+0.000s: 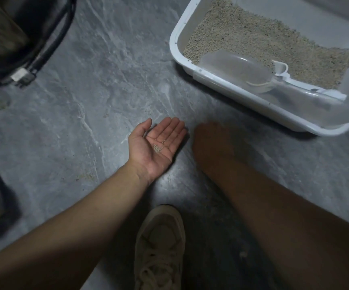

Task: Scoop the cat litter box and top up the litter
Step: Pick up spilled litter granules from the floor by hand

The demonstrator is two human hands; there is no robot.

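Note:
A white litter box (174, 41) stands on the grey floor at the upper right, filled with beige litter (259, 45). A clear plastic scoop (238, 69) lies at its near edge under a translucent cover. My left hand (157, 146) lies palm up on the floor in front of the box, fingers straight, with a few litter grains (157, 147) on the palm. My right hand (213, 145) is blurred and in shadow just right of it, palm down on or just over the floor; its fingers cannot be made out.
Black cables (50, 40) and a dark object sit at the upper left. A beige sneaker (161, 245) is at the bottom centre. Scattered litter grains (85, 176) lie on the floor at left. A dark strap (0, 185) runs along the left edge.

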